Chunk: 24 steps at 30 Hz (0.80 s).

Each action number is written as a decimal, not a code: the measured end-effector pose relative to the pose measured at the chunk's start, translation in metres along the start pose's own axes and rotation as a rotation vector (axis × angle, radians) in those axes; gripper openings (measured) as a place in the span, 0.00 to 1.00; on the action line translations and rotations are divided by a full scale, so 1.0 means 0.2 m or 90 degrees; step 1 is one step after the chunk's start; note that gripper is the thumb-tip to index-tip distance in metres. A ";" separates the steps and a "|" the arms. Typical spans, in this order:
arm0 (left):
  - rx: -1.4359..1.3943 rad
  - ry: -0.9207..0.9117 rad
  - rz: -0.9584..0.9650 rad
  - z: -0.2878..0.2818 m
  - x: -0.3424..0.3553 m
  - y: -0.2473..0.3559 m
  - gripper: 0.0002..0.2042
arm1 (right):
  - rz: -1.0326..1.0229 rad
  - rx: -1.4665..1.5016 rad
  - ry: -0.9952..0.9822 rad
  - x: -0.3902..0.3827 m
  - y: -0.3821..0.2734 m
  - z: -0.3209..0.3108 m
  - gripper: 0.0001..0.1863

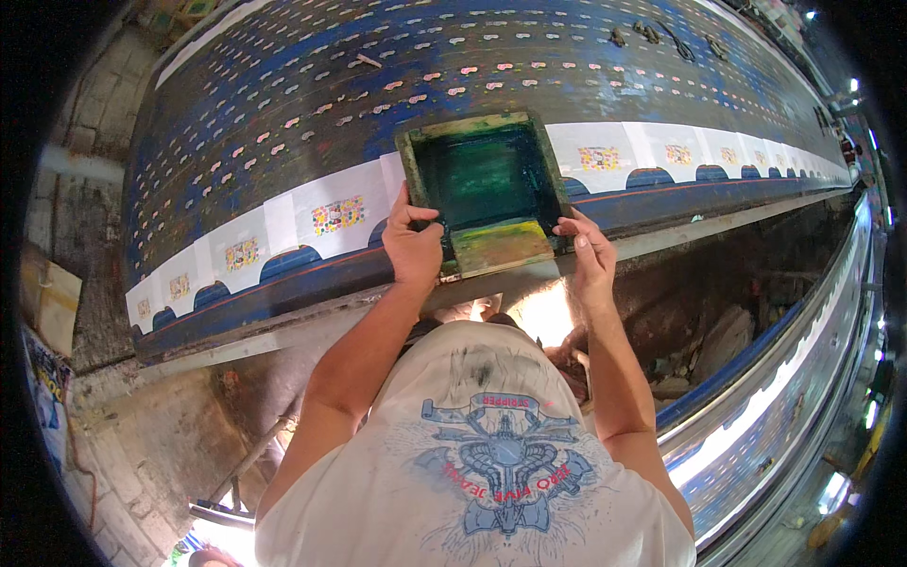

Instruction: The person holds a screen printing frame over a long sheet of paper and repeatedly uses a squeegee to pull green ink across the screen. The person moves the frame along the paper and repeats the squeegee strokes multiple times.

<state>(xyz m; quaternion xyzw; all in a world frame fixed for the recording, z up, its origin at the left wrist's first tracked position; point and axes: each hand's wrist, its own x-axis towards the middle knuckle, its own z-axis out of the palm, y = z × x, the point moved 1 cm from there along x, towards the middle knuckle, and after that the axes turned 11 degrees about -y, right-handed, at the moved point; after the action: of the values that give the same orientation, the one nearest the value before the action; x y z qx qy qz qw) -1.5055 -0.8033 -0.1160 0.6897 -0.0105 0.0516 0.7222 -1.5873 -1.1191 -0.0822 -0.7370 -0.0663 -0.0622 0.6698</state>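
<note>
A square screen-printing frame (pixel 480 170) with green ink on its mesh and a yellow-smeared strip along its near side lies over the front row of white fabric pieces (pixel 609 137) on a long printing table (pixel 312 104). My left hand (pixel 413 241) grips the frame's left edge near its lower corner, fingers curled round it. My right hand (pixel 588 250) holds the right edge near the lower corner between thumb and fingers. Pieces to both sides carry small multicoloured rectangular prints (pixel 337 215); whatever is beneath the frame is hidden.
Metal clamps and a dark tool (pixel 675 38) lie at the table's far right. A metal rail (pixel 699 222) runs along the near edge. A second long table (pixel 775 369) stands to the right behind me. A board (pixel 52 293) stands at the left over a tiled floor (pixel 94 161).
</note>
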 end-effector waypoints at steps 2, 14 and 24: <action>-0.013 0.001 -0.030 -0.01 0.01 0.02 0.10 | 0.017 0.039 -0.010 0.00 0.00 -0.01 0.25; 0.016 -0.007 -0.042 -0.05 0.00 0.00 0.12 | -0.190 -0.440 -0.120 0.09 -0.27 -0.01 0.13; 0.065 0.010 -0.067 -0.03 -0.01 0.05 0.10 | -0.315 -0.593 -0.461 0.30 -0.39 0.19 0.24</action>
<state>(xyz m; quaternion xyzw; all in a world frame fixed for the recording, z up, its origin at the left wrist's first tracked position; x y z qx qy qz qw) -1.5086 -0.7962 -0.1075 0.7247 0.0342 0.0196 0.6879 -1.5423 -1.0737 0.0016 -0.8880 -0.4227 0.0155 0.1803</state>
